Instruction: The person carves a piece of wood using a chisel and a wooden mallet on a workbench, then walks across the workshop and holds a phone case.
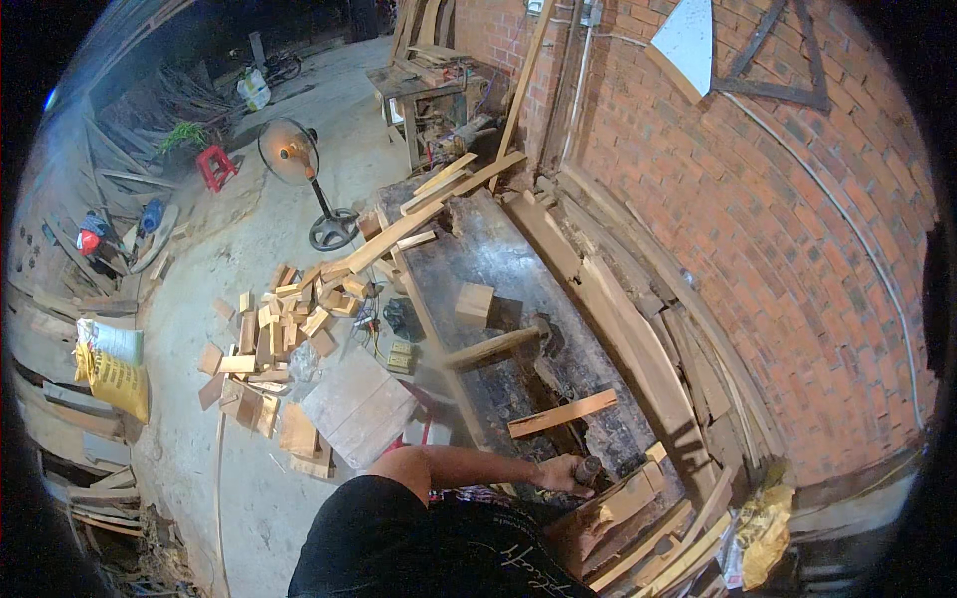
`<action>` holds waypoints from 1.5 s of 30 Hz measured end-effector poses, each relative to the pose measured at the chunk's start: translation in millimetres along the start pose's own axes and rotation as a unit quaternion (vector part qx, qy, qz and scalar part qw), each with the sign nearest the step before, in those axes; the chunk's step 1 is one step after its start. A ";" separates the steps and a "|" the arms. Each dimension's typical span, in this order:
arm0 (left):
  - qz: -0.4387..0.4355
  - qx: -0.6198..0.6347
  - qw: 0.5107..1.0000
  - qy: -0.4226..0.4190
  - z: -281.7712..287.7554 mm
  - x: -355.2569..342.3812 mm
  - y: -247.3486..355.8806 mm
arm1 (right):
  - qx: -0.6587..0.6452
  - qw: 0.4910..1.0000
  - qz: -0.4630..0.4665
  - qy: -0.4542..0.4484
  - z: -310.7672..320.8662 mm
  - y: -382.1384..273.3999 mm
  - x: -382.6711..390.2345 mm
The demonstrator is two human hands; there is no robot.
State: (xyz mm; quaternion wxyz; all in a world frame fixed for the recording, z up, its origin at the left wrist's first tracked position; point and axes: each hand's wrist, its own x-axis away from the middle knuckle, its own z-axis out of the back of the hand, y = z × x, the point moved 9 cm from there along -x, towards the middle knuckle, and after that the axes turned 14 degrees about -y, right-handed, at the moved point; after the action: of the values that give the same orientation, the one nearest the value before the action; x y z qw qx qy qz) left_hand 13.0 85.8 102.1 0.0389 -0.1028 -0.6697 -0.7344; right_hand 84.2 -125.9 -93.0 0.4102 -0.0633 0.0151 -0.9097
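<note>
One hand in view: the left hand [560, 475], lower centre of the frame, reached from a black sleeve [384, 503]. Fingers curled closed around a dark round-ended piece [590, 467]; probably a tool handle, but too small and shadowed to be sure. Right hand is out of sight, so cannot tell how open it is or what it holds.

Held piece sits over the near end of a dark workbench [498, 249], right of lower centre. Just beside it, lower right, lie timber lengths [623, 506]. Above it, a flat wooden strip [563, 413] lies slantwise; further up, a rounded wooden bar [493, 349] and a squarish wooden block [474, 304]. Long plank [638, 339] runs along the bench's right side, near the brick wall [797, 219].

Left of centre, a heap of wood offcuts [284, 324] on the concrete floor [189, 468], with a pale board [359, 407] near the heap. Upper left: standing fan [289, 152], red stool [216, 167]. Left edge: yellow-and-white sack [113, 371]. Lower right corner area: crumpled yellow bag [766, 533]. Top centre: small table [414, 100] stacked with wood.
</note>
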 end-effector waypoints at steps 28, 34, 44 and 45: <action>-0.071 -0.027 0.996 0.050 15.4 -12.1 -29.6 | 0.054 0.986 -0.098 -0.121 7.1 -16.5 35.4; -0.070 -0.014 0.997 0.041 13.4 -12.9 -28.7 | -0.026 0.994 -0.100 -0.043 11.9 -10.6 42.2; -0.065 0.004 0.996 0.058 19.1 -8.8 -25.4 | -0.193 0.978 0.057 -0.055 60.3 -18.4 29.1; -0.070 -0.001 0.996 0.058 20.8 -7.2 -22.7 | -0.208 0.974 0.062 -0.058 65.1 -21.4 26.7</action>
State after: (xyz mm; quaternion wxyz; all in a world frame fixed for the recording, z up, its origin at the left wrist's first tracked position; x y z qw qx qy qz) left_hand 17.6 108.1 80.3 0.0263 -0.0126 -0.6713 -0.7407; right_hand 59.1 -130.1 -24.0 0.4438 -0.1988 0.1839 -0.8542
